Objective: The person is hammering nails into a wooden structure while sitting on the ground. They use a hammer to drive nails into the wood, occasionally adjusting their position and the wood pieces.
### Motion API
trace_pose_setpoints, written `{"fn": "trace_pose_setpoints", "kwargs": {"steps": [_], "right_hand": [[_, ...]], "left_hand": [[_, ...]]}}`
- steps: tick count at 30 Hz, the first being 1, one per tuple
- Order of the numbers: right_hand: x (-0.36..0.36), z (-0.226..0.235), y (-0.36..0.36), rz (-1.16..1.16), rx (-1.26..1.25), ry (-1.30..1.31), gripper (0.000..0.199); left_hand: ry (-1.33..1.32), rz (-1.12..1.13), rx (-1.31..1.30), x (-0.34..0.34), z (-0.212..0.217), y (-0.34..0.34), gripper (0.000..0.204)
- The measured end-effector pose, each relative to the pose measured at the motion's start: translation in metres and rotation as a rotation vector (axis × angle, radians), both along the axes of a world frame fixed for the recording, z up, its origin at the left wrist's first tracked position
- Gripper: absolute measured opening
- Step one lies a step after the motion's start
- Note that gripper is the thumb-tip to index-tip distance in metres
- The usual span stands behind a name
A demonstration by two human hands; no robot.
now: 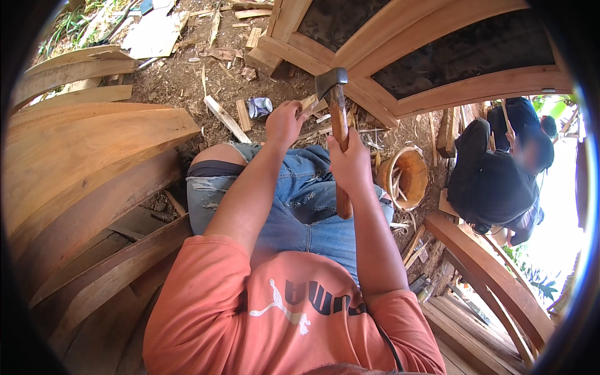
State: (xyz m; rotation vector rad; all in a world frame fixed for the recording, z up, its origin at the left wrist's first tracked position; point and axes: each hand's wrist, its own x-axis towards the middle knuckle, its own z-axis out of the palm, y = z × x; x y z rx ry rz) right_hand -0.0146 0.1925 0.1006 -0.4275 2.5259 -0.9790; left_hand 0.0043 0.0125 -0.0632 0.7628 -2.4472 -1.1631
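Head view: right hand [350, 164] wraps hatchet [337, 119] handle, head raised. Left hand [284, 122] fingers pinch small wood piece [310, 103] just beside blade. Risk: a skewed chop glances onto my fingertips or knee.

The right hand [350, 164] wraps the hatchet [338, 119] handle, hiding its middle stretch. The left hand [284, 122] covers most of a small wood piece [310, 103], so its shape is unclear. The person's knees block the ground beneath. A seated co-worker [500, 175] at right has a blurred face, and their hands cannot be made out.
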Motion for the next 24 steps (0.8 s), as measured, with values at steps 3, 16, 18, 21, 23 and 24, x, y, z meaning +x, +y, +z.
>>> {"fn": "trace_pose_setpoints", "kwargs": {"steps": [3, 16, 18, 21, 23, 24], "right_hand": [[0.0041, 0.003, -0.0007, -0.012, 0.008, -0.002, 0.037], [-0.0024, 0.0008, -0.0037, -0.007, 0.001, -0.009, 0.037], [-0.0029, 0.0041, -0.0033, -0.005, 0.008, -0.019, 0.036], [-0.0034, 0.0028, -0.0024, 0.007, 0.016, -0.013, 0.036], [-0.0029, 0.0046, -0.0025, 0.011, 0.029, -0.014, 0.036], [-0.0028, 0.0052, -0.0026, 0.012, 0.035, -0.014, 0.036]], "left_hand": [[0.0, -0.001, 0.007, 0.0, 0.0001, 0.0, 0.029], [0.014, -0.019, -0.051, -0.0076, 0.0003, -0.0035, 0.028], [0.017, -0.02, -0.059, -0.0082, -0.0002, -0.0029, 0.028], [0.019, -0.026, -0.068, -0.0078, -0.0005, -0.0029, 0.028], [0.013, -0.033, -0.07, -0.0079, 0.0, -0.0032, 0.027], [0.009, -0.032, -0.068, -0.008, 0.0005, -0.0032, 0.027]]}}
